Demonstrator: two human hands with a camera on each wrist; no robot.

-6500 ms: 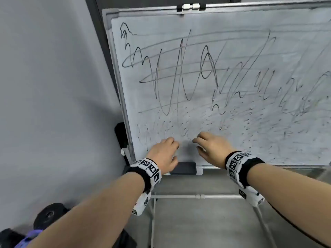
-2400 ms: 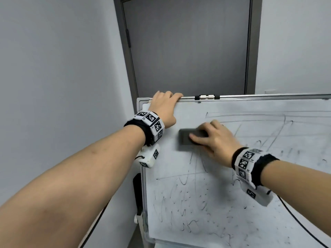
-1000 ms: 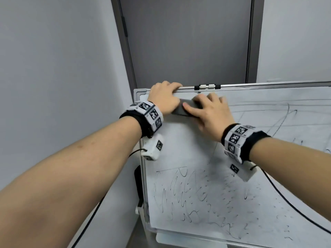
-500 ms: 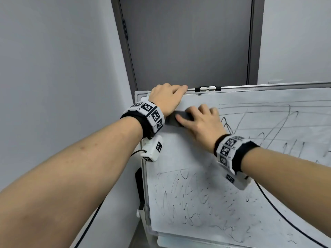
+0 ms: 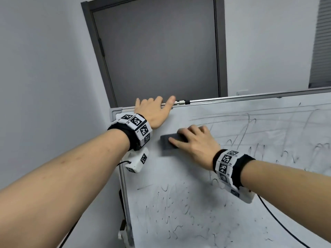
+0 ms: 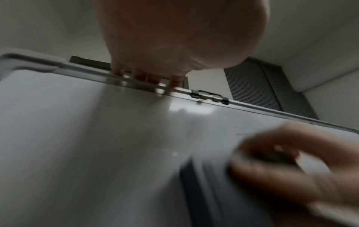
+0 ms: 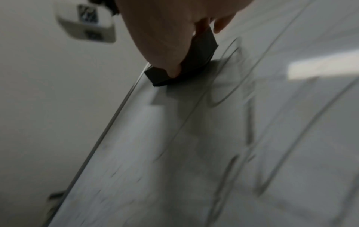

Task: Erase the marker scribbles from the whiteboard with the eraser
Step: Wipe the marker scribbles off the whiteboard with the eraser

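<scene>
- Step in hand: wiping. The right hand (image 5: 195, 145) has its grip closed on the dark eraser (image 5: 167, 143), fingers over its top edge and thumb along its lower side, pressing it flat on the whiteboard (image 5: 179, 176) near the upper left corner.
- The left hand (image 5: 152, 111) is hooked over the board's top rail (image 5: 232, 98), up and to the left of the eraser grip; fingers curled over the edge, apparently steadying the board.
- Around the eraser the surface looks largely clean; marker scribbles (image 5: 250, 136) lie to the right of the grip and more below it.
- Next move, by my judgement: sweep the eraser rightward or down into those lines, keeping it flat and pressed firmly.
</scene>
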